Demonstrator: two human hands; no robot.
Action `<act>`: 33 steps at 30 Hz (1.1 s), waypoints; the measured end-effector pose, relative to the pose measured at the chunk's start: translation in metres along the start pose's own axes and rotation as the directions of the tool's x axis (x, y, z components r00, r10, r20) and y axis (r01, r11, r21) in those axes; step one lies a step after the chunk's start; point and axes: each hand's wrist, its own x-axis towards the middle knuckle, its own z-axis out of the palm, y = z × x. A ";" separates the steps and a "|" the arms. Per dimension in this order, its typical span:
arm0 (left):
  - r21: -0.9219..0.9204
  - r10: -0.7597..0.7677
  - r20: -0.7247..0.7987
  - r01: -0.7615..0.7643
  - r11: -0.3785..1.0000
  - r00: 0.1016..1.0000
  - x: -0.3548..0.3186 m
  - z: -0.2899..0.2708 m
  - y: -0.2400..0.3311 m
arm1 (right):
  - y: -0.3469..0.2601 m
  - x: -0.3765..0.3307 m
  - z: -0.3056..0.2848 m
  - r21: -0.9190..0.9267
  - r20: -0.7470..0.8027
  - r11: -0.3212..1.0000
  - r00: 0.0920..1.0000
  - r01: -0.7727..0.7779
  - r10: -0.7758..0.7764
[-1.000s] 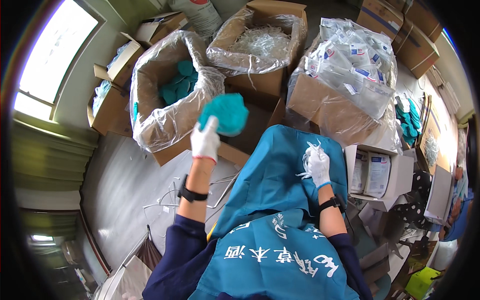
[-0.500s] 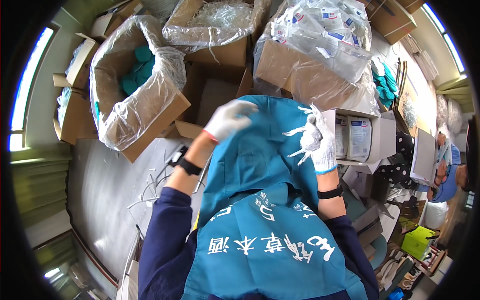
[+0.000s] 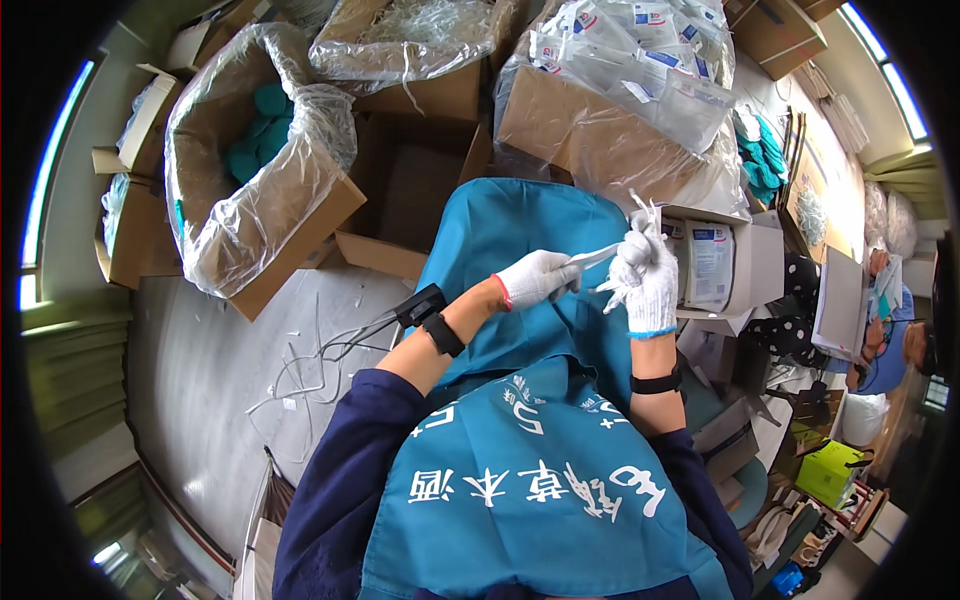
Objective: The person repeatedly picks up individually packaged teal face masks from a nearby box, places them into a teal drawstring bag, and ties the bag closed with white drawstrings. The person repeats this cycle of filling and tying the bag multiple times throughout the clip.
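My left hand point(image 3: 540, 278), in a white knit glove with a red cuff, is closed on one end of a thin white strip point(image 3: 596, 256). The strip spans the short gap to my right hand point(image 3: 648, 285), whose white glove has a blue cuff. My right hand's fingers are curled around a bunch of white strips point(image 3: 645, 212), whose ends stick out above and to the side. What kind of strips they are I cannot make out. Both hands are above my teal apron point(image 3: 470, 225), which spreads over my lap and beyond.
A plastic-lined carton point(image 3: 300, 235) with green pieces stands at the far left, beside an open carton point(image 3: 385, 255). Ahead is a carton point(image 3: 560, 125) heaped with clear packets. Right of my hand, a white box point(image 3: 755, 265) holds packets. Cables point(image 3: 320, 355) trail at left; another person point(image 3: 890, 350) is far right.
My left hand has come right and down to my right hand, closing on a white strip. My right hand's fingers have drawn in, and the view has shifted slightly.
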 end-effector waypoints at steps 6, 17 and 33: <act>0.367 0.230 0.073 -0.240 0.899 0.970 -0.022 0.005 0.025 | 0.039 -0.021 0.025 -0.933 0.307 0.105 0.915 0.343 -0.260; 0.292 0.390 0.534 -0.597 0.747 0.750 -0.129 0.008 0.120 | 0.000 -0.127 0.116 -0.949 0.222 0.309 0.840 0.068 0.495; -0.654 -0.072 -0.233 -0.102 0.749 0.970 -0.076 -0.050 0.073 | -0.042 -0.052 0.075 0.097 -0.035 0.983 0.987 -0.154 0.158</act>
